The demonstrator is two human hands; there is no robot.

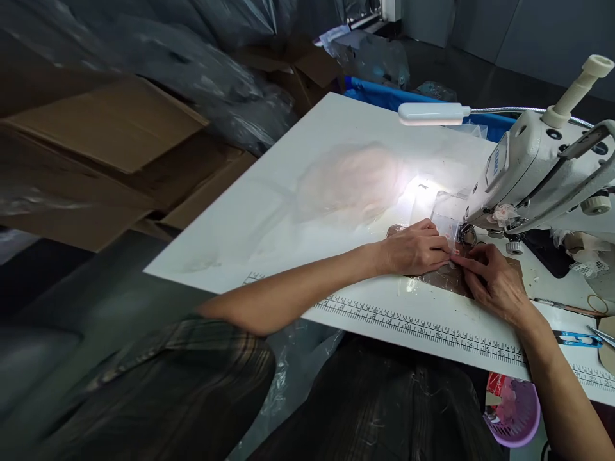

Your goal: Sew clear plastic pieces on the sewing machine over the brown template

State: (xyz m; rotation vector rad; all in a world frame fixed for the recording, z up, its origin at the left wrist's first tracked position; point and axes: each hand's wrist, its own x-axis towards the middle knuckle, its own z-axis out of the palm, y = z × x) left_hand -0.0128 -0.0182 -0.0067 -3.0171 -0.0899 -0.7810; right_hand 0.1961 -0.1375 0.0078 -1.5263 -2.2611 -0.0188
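Before the machine point(512, 157), left hand point(420, 250) and right hand point(494, 282) touch a pale piece point(456, 252); their grip and its long axis I cannot tell. Left of the machine, the counter point(259, 224) stretches to its edge.

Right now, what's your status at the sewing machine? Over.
Left hand and right hand close together over brown sheet, beside sewing machine. Sheet flat on white tabletop. Blue thread snips off right, apart from both hands.

Small sheer piece point(451, 241), pale with pinkish-orange marks, at both hands' fingers point(436, 244), partly hidden, just beside sewing machine's presser foot point(463, 233).
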